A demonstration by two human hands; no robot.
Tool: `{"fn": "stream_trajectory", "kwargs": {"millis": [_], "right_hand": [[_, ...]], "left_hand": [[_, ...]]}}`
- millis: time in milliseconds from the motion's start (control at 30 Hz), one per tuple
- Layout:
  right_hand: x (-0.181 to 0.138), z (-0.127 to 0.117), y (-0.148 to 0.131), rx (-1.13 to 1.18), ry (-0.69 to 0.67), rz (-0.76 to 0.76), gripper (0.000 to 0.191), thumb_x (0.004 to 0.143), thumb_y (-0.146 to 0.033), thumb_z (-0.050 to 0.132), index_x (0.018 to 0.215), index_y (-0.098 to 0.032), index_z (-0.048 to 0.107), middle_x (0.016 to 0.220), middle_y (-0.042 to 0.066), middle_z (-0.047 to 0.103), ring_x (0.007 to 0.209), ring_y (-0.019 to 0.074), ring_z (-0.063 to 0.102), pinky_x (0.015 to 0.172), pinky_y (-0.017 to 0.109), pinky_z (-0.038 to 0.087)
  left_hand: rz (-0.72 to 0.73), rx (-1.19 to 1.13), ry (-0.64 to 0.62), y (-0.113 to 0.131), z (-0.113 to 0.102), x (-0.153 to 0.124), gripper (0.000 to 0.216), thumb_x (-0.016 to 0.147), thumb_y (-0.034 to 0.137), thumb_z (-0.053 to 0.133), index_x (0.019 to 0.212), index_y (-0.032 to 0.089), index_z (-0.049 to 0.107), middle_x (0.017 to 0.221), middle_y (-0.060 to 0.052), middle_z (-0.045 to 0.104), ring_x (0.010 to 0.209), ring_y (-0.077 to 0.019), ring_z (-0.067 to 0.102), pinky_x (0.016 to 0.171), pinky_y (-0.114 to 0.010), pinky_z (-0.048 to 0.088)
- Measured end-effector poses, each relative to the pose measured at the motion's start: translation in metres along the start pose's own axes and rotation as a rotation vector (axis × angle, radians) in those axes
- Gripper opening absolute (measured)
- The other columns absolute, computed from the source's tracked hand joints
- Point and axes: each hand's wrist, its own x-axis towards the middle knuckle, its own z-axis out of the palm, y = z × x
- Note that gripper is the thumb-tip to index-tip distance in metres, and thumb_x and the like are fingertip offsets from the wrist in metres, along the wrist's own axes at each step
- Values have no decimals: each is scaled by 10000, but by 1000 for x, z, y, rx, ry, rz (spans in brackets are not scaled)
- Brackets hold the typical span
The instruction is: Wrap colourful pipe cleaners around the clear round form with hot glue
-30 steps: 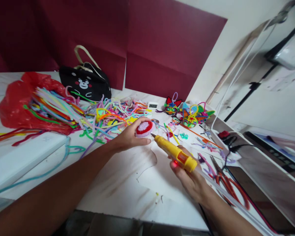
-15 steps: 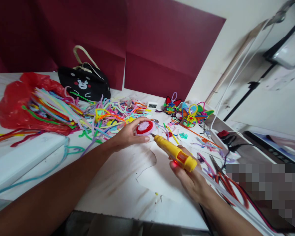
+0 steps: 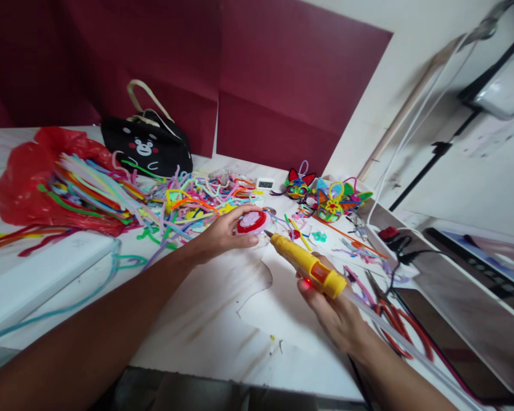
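My left hand (image 3: 225, 233) is closed around the edge of a round pipe-cleaner coil (image 3: 252, 221), pale lilac in the middle with a red ring and a lilac outer band. In my right hand (image 3: 332, 308) is a yellow hot glue gun (image 3: 306, 265) with a lit red light. Its dark nozzle points at the coil's lower right edge, very close to it; whether they touch I cannot tell. A long clear glue stick (image 3: 405, 342) sticks out of the gun's back end, over my right forearm.
Loose pipe cleaners (image 3: 188, 200) spill from a red plastic bag (image 3: 21, 182) at left, before a black bag (image 3: 148, 142). Finished cat-face ornaments (image 3: 298, 185) stand at the back right. Red-handled pliers (image 3: 396, 322) and a phone (image 3: 454, 342) lie at right. A small digital clock (image 3: 265, 184) stands behind.
The glue gun has shifted very slightly right, its nozzle a little away from the coil. My left hand and the coil have hardly moved.
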Motion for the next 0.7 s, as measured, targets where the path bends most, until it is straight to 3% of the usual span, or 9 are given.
{"fn": "stream_trajectory", "kwargs": {"millis": [200, 700], "right_hand": [[-1, 1, 1, 26, -18, -7, 76, 938, -235, 487, 863, -247, 498, 791, 30, 533, 674, 201, 548, 575, 350, 407], [-1, 0, 0, -2, 2, 10, 87, 939, -224, 480, 854, -242, 491, 775, 16, 513, 635, 177, 509, 557, 325, 382]], "left_hand": [[21, 14, 1, -2, -3, 1, 665, 684, 400, 817, 1290, 233, 599, 1506, -96, 468, 1377, -374, 443, 1150, -472, 354], [12, -39, -4, -1, -2, 1, 622, 677, 353, 826, 1239, 219, 595, 1408, -100, 549, 1323, -353, 499, 1105, -448, 402]]}}
